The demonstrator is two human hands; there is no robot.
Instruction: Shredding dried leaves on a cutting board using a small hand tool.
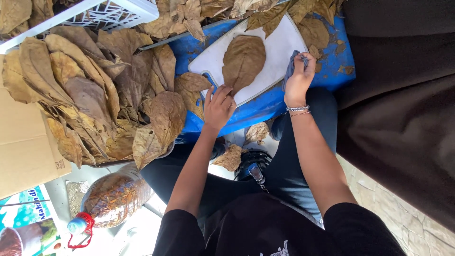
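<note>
Brown dried leaf lies on a white board, pinned by the left hand's spread fingertips. The right hand grips a bluish cloth. A white basket holds more leaves.

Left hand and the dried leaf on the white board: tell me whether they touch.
Touching. The head view shows the left hand with fingertips pressed on the lower edge of the dried leaf lying on the white board.

Left hand pinning dry leaf on white board, right hand gripping cloth
</note>
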